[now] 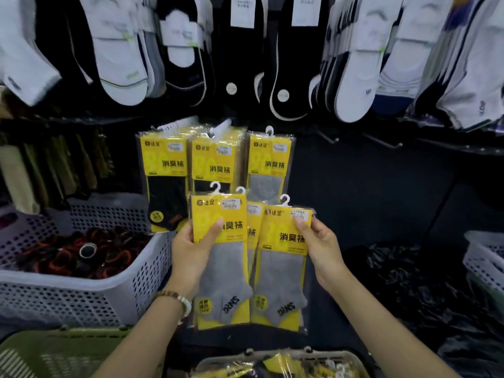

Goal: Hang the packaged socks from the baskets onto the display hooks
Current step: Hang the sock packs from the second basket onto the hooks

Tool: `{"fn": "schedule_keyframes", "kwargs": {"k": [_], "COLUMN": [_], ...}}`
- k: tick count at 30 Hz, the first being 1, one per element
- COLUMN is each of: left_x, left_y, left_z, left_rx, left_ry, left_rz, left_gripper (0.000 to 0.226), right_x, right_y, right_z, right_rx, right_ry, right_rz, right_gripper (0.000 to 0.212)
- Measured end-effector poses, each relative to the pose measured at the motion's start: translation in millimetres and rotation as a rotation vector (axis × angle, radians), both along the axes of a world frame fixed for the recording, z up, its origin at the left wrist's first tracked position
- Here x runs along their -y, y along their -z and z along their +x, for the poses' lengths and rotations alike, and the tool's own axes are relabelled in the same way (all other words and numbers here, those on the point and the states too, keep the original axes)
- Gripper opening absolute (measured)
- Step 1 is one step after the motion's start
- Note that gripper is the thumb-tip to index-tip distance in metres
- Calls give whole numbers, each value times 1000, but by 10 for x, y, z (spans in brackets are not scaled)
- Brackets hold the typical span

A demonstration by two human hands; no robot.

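Basket (278, 362) sits nearest; left hand (191, 246) and right hand (320, 241) each grip sock packs (221, 257) — next, I judge, hanger (285, 199) onto free hook (331, 138).

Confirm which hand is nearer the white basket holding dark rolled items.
Left. The left hand grips the left sock pack close beside the white basket. The right hand pinches the right sock pack farther right, both packs between it and the basket.

This is a shop's sock aisle: rows of labelled socks (120, 50) hang across a dark wall (368, 186), yellow sock packs (218, 156) hang beside bare display hooks (381, 141), and plastic baskets (81, 298) hold more stock.
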State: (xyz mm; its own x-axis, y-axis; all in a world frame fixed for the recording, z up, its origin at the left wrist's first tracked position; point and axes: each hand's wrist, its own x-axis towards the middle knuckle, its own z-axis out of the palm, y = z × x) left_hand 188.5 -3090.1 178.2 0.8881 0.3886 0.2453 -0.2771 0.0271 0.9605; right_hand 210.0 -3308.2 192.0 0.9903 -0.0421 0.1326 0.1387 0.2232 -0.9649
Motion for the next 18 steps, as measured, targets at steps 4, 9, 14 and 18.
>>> {"fn": "schedule_keyframes", "kwargs": {"k": [4,9,14,18], "left_x": [-228,-388,-456,-476], "left_y": [-337,-606,-647,-638], "left_z": [168,331,419,445], "left_rx": [60,122,112,94], "left_ry": [-134,-206,-189,-187], "left_rz": [-28,-40,-74,-68], "left_gripper": [22,16,22,23], "right_x": [-92,-264,-435,-476], "right_y": [-372,-812,-933,-866], "right_z": [309,708,1042,1247], "right_rx": [73,150,181,144], "right_ry": [78,126,111,151], "right_rz": [14,27,-51,-76], "right_gripper": [11,9,8,5]}}
